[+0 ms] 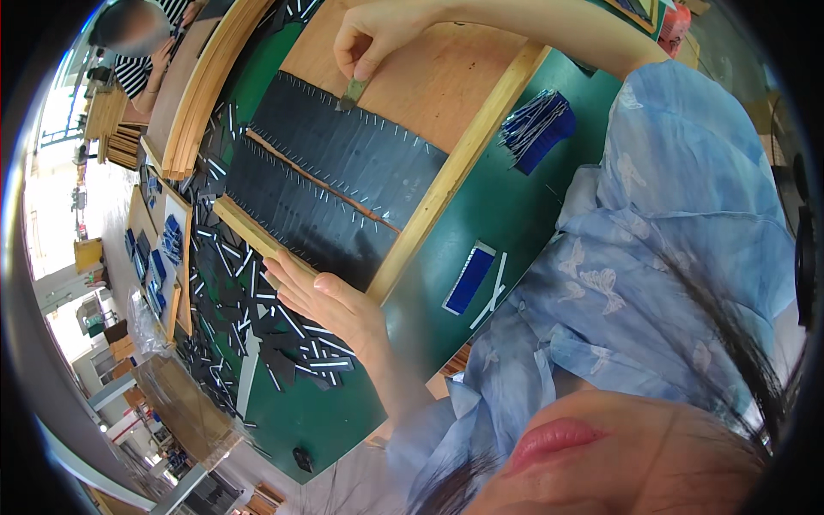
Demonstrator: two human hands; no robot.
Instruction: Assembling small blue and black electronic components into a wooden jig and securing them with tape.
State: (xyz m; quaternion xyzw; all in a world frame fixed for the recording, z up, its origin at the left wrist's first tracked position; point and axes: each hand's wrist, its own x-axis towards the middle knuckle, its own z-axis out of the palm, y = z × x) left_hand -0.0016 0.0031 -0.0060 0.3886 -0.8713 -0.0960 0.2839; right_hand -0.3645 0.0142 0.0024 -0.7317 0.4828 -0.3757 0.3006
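On wooden tray (446,176), right hand (369,34) pinches small scraper (353,91) at top edge of black strips (343,163); left hand (322,296) flat, fingers spread, bracing tray rim. Best keep blade low, strokes even.

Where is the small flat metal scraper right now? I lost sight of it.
In the head view, the small flat metal scraper is pinched in the right hand, its tip on the upper edge of the black strips on the wooden board.
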